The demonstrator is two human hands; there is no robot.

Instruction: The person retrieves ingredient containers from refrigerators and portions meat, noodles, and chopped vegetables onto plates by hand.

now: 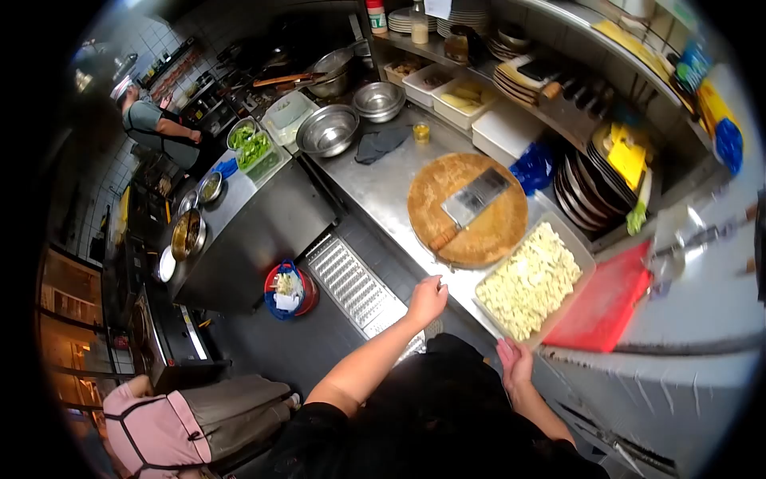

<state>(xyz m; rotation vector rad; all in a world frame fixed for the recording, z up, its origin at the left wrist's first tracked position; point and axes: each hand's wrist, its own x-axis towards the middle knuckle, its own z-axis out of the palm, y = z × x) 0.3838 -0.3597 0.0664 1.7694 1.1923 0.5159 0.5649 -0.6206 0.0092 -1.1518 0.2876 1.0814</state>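
Note:
My left hand (428,301) is curled closed in front of the counter edge, with nothing visible in it. My right hand (516,362) is open, fingers stretched out, beside the near corner of a rectangular tub (589,271); I cannot tell whether it touches. The tub is heaped with pale yellow chopped pieces (531,279), which look like cut cabbage. Beyond it, a round wooden chopping board (431,188) bears a cleaver (476,197), its handle toward me. A red cutting board (602,299) lies right of the tub.
Steel bowls (328,130) and a dark cloth (383,145) occupy the far counter. Shelves at right hold stacked plates (586,191). On the floor at left are a lined bucket (289,291) and a metal grate (351,279). Two people (163,132) stand at left, one near the bottom.

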